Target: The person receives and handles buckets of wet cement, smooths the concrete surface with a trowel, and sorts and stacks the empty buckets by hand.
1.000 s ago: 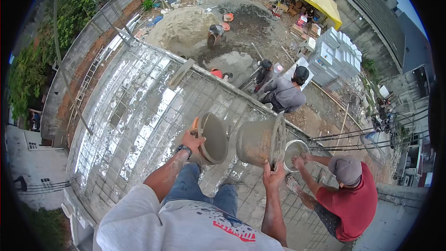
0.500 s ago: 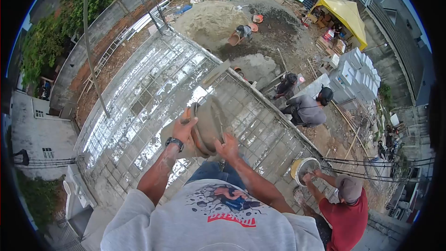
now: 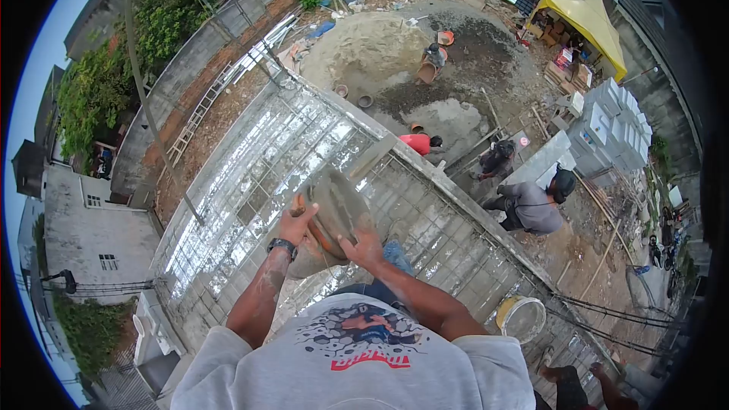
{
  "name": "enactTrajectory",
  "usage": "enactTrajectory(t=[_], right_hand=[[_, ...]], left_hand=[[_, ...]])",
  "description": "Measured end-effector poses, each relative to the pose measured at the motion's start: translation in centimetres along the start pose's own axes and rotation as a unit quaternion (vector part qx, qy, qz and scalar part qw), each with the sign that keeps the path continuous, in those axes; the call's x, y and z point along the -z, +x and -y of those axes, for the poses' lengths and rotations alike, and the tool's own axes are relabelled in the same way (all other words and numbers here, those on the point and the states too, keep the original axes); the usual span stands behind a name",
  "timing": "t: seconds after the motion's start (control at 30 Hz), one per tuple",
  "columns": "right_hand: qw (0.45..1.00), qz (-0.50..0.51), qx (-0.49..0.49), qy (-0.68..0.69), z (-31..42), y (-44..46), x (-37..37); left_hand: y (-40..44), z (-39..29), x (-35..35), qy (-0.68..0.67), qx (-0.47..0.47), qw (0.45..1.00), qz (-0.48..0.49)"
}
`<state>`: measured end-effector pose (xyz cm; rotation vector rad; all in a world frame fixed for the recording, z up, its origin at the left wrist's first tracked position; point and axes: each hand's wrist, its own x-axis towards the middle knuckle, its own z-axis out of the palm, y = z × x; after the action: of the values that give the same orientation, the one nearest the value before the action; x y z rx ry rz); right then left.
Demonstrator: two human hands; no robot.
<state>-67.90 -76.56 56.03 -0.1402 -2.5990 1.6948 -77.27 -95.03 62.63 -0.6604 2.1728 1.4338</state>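
Observation:
My left hand [image 3: 297, 224] is closed on the left edge of cement-coated buckets [image 3: 339, 202], which have some orange showing at the rims. My right hand [image 3: 363, 247] grips their near right side. They seem to be at least two, tilted and pressed together, held in front of my waist above the slab; cement hides much of their surface, and I cannot tell what is inside. To the right, apart from my hands, a white and yellow bucket [image 3: 522, 319] stands on the slab.
A wet slab with a rebar grid [image 3: 250, 182] spreads below me, edged by a low concrete wall [image 3: 471, 201]. Beyond it, several people work near a sand pile [image 3: 357, 45] and pale blocks [image 3: 611, 133]. A co-worker's legs [image 3: 566, 383] are at lower right.
My view has shifted, while both hands keep the buckets. The co-worker at right has let go of the yellowish bucket and moved mostly out of view. A red-shirted person now shows beyond the wall.

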Motion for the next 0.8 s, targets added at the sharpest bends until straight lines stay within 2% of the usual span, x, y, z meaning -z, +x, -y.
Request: enactTrajectory(t=[0.03,0.07,0.17,0.3,0.43,0.47,0.6,0.7,0.73,0.8], right_hand=[[1.000,-0.006,0.013,-0.006,-0.4,2.0,0.9],[1.000,-0.008,0.027,-0.013,-0.8,3.7,1.8],[0.998,-0.026,0.051,-0.037,0.5,7.5,4.1],[0.994,-0.037,0.066,-0.076,1.2,11.8,6.5],[0.992,-0.050,0.043,-0.111,0.6,15.2,7.7],[0.991,-0.052,0.032,-0.119,0.5,15.9,7.8],[0.988,-0.086,-0.012,-0.131,1.1,18.8,7.4],[0.986,-0.100,-0.032,-0.131,2.3,21.2,6.1],[0.986,-0.086,-0.058,-0.132,3.4,22.1,5.7],[0.981,-0.084,-0.096,-0.143,4.9,24.3,4.2]], left_hand=[[1.5,-1.7,-1.2,0.004,-0.019,1.000,0.002],[2.2,-2.7,-2.5,0.009,-0.051,0.997,-0.057],[5.0,-7.0,-2.9,0.039,-0.023,0.998,-0.046],[7.9,-10.3,-4.8,0.094,-0.109,0.988,-0.057],[10.7,-13.8,-6.7,0.075,-0.121,0.990,-0.017],[11.1,-15.2,-6.9,0.046,-0.087,0.995,0.015],[14.3,-17.5,-6.6,0.011,-0.109,0.991,0.076],[19.1,-17.2,-5.7,0.015,-0.103,0.988,0.112],[20.8,-17.6,-4.8,0.011,-0.079,0.982,0.171],[24.5,-17.5,-3.7,-0.003,-0.074,0.979,0.187]])
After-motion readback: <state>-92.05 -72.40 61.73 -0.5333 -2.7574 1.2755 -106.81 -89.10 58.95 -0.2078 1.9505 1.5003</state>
